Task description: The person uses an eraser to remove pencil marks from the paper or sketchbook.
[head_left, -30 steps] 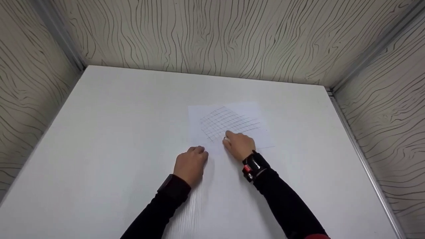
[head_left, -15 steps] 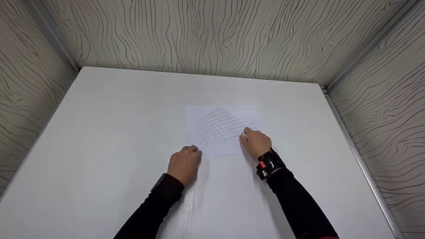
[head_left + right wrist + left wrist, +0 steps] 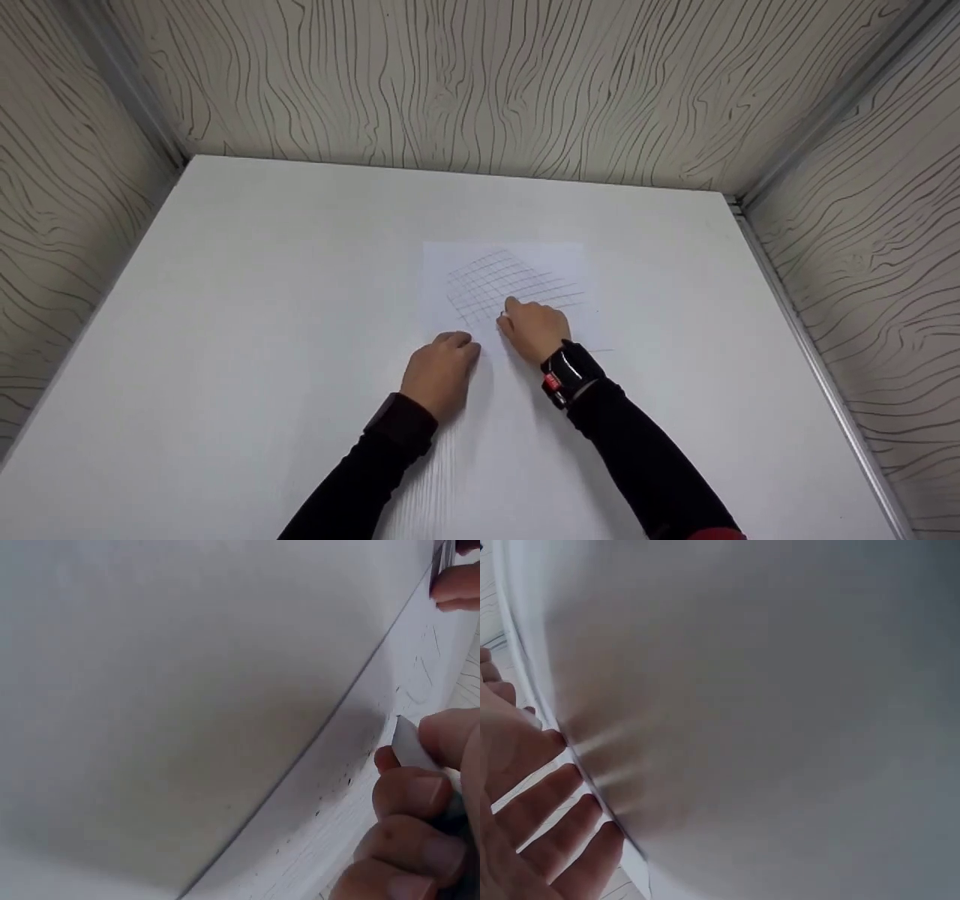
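At far left, my head camera shows a pale wall [image 3: 45, 187] patterned with dark, wavy wood-grain lines, beside a smooth white table [image 3: 225, 337]. Next, in a black cloth sleeve [image 3: 337, 491], comes the left hand [image 3: 441, 379], its fingers extended and grasping nothing, fingertips resting at the near edge of the paper [image 3: 437, 259]. This thin, flat white sheet lies on the table near its middle and bears a diamond-shaped grid [image 3: 484, 279] of fine, slightly bowed dark lines. To the right, the right hand [image 3: 536, 330] curls over the sheet, pinching a small, pale, wedge-shaped piece, which I take for an eraser [image 3: 411, 744]; dark crumbs [image 3: 349, 781] speckle the paper near it. At far right, a narrow metal strip [image 3: 831, 390] borders the table.
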`<state>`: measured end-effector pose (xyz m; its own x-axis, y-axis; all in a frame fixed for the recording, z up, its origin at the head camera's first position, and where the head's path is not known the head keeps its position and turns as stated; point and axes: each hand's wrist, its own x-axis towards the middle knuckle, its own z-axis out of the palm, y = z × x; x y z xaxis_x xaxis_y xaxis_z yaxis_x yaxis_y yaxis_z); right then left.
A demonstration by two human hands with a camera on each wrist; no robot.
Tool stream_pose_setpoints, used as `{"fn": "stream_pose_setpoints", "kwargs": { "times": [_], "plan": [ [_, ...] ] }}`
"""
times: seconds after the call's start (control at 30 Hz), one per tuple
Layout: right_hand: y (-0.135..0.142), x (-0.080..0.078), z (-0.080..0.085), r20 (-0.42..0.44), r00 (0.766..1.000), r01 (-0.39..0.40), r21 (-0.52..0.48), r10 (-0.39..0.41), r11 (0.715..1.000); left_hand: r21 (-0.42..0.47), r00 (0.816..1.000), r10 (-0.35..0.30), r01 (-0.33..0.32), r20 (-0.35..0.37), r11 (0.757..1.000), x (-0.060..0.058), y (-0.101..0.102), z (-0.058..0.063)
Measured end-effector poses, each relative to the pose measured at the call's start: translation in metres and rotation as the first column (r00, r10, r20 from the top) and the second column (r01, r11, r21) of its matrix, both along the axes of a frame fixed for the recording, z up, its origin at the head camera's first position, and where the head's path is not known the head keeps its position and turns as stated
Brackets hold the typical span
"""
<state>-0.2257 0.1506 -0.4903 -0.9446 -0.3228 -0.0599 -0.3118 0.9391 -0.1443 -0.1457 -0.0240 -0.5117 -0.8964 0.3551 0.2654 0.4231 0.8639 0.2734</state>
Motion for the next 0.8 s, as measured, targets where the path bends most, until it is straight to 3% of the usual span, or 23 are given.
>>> {"fn": "stream_pose_setpoints", "kwargs": {
  "times": [0.2,0.43,0.67,0.8],
  "plan": [
    [0.008,-0.002,-0.007,-0.061,0.998,-0.026,-0.004,0.026,1.0,-0.065,1.0,0.014,-0.015,-0.025,0.998,0.0,0.004,0.002],
    [0.034,-0.006,-0.007,-0.086,0.989,0.115,-0.03,-0.117,0.993,-0.064,1.0,0.014,-0.015,-0.018,0.998,0.001,0.004,0.005],
    [0.013,0.002,-0.008,-0.032,0.999,0.019,-0.064,-0.021,0.998,-0.084,1.0,0.006,-0.007,-0.011,0.996,0.001,0.003,0.005],
    [0.021,0.002,-0.009,-0.046,0.993,0.103,-0.042,-0.105,0.994,-0.075,1.0,0.006,-0.006,-0.004,0.997,0.002,0.004,0.005]
  ]
}}
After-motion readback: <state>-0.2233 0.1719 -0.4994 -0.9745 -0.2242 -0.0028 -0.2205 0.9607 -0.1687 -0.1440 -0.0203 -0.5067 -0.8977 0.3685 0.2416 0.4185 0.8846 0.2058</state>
